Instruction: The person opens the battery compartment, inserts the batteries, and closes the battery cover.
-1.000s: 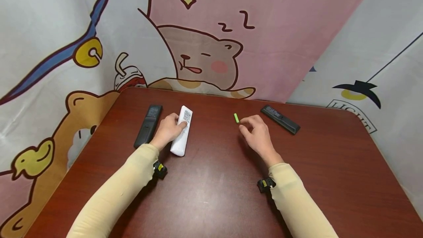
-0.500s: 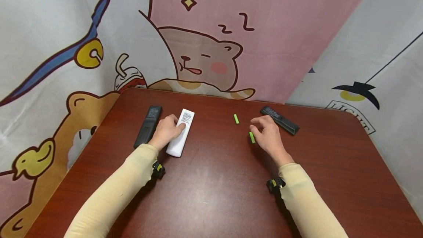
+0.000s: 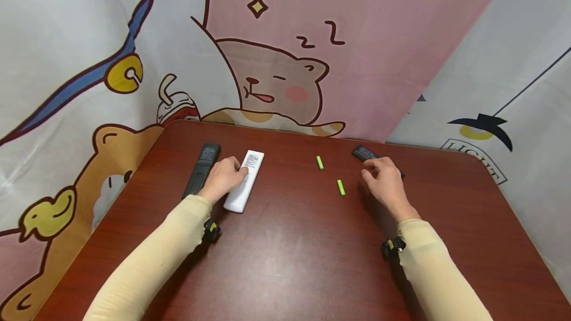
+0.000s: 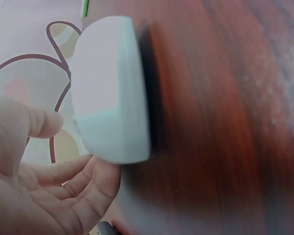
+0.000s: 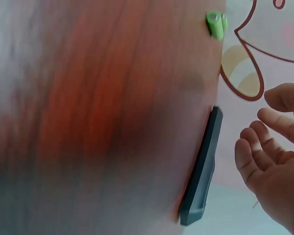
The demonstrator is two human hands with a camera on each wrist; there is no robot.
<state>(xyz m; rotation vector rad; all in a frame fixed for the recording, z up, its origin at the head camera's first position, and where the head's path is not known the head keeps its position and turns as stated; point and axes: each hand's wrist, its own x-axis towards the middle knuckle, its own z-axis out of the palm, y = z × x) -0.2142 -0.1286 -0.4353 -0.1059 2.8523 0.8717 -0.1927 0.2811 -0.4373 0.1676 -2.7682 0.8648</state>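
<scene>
Farther right from the white remote (image 3: 243,187) than a second ago, the right hand (image 3: 384,182) has left two green batteries on the table (image 3: 285,261). Its fingers are loosely bent and grasp nothing. In the head view it hides part of the right black remote (image 3: 363,152), well to the white remote's right; the right wrist view shows hand and remote apart.

The far battery (image 3: 319,163) lies right of the white remote, level with its far end. The near battery (image 3: 341,187) lies a little farther right, level with its middle.

The left hand (image 3: 221,177) grasps the white remote from its left edge, thumb over the back, printed label up. Just left of the white remote, the left black remote (image 3: 200,170) lies nearly parallel, partly behind that hand. Beyond the white remote hangs a cartoon cloth (image 3: 357,73).
</scene>
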